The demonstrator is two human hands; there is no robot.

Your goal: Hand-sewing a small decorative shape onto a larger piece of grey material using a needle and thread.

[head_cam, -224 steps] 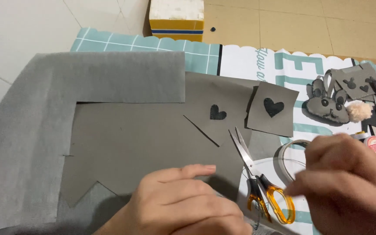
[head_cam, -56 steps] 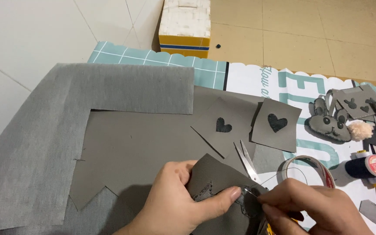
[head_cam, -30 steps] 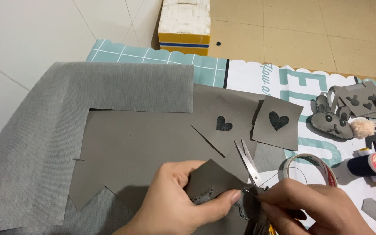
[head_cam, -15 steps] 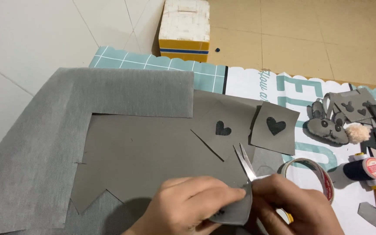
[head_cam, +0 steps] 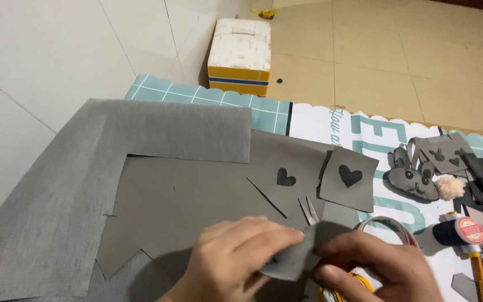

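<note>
Since half a second ago I see both hands have drawn together over the small grey felt piece [head_cam: 294,254], which now folds up between them at the near edge, just right of the big grey felt sheet [head_cam: 85,184]. My left hand [head_cam: 233,260] has its fingers pressed flat together over the piece, and my right hand [head_cam: 375,268] pinches its right edge. The scissors [head_cam: 310,210] lie with blades pointing away just beyond my fingers, so I judge a slip could nick them or crease the felt.
</note>
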